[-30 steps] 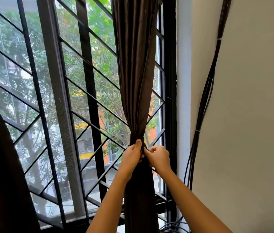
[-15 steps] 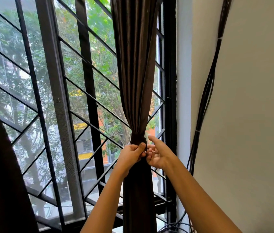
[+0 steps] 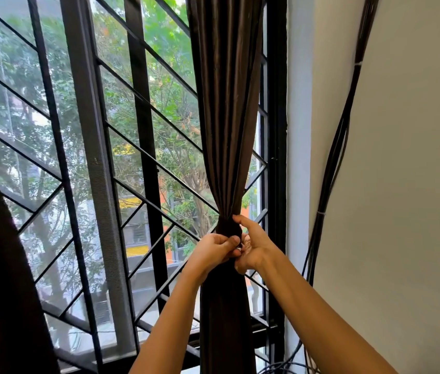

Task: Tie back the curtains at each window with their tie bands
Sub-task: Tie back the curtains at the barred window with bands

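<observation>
Head view: your left hand [image 3: 214, 252] and right hand [image 3: 255, 247] both pinch the tie band [image 3: 229, 228] already wrapped round the gathered curtain [image 3: 227, 117], so only fastening looks left.

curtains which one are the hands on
The gathered brown curtain; left hand and right hand hold its tie band. The dark curtain at the left edge is untouched.
</observation>
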Action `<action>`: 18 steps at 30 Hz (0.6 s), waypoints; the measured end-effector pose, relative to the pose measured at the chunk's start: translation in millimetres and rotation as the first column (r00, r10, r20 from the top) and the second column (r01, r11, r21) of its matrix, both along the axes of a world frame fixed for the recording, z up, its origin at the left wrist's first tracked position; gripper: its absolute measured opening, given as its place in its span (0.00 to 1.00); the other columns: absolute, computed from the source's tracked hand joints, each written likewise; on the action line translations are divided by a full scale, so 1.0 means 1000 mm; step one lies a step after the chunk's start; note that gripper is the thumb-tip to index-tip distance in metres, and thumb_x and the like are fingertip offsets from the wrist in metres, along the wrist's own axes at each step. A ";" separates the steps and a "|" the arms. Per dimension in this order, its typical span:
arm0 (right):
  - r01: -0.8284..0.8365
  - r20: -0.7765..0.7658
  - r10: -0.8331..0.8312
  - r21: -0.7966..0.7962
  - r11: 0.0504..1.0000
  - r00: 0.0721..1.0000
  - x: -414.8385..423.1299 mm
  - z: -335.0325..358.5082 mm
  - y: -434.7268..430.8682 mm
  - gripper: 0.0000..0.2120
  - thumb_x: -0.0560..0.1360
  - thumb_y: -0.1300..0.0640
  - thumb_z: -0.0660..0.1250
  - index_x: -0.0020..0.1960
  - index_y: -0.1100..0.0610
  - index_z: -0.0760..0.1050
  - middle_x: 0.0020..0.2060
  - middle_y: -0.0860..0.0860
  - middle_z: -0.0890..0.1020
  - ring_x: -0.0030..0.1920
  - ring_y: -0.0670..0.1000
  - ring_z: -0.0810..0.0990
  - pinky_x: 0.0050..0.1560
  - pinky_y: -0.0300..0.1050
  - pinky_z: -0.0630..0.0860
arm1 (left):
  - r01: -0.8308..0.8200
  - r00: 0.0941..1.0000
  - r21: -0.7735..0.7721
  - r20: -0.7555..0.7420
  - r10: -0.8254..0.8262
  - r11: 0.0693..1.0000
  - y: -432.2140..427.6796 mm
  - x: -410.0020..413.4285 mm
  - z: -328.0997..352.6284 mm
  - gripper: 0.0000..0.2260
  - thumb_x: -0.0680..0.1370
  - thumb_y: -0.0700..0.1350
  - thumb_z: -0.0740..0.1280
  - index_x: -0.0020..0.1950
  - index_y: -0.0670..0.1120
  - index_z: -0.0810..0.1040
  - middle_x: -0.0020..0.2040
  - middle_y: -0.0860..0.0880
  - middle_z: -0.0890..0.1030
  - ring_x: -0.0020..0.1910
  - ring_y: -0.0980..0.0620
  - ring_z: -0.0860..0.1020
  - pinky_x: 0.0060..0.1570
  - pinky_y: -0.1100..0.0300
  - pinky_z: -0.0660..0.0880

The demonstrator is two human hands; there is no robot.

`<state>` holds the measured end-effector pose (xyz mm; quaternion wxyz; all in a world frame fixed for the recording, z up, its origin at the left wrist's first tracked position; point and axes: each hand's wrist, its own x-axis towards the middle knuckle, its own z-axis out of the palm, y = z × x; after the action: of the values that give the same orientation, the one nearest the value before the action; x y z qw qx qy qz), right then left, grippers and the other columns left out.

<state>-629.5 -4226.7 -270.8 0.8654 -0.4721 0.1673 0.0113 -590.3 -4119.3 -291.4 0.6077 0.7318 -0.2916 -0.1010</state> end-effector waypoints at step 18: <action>-0.046 -0.091 0.048 0.021 0.999 0.995 -0.007 0.012 -0.021 0.17 0.70 0.46 0.69 0.41 0.62 0.76 0.39 0.55 0.70 0.38 0.51 0.66 0.40 0.43 0.60 | -0.143 0.983 0.026 0.123 0.139 0.989 -0.012 0.007 -0.009 0.13 0.77 0.49 0.67 0.44 0.39 0.82 0.40 0.44 0.85 0.39 0.47 0.82 0.47 0.50 0.78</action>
<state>-636.3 -4247.9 -258.4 0.8608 -0.4666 0.1956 0.0549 -583.1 -4130.9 -300.7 0.5819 0.7657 -0.2735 -0.0181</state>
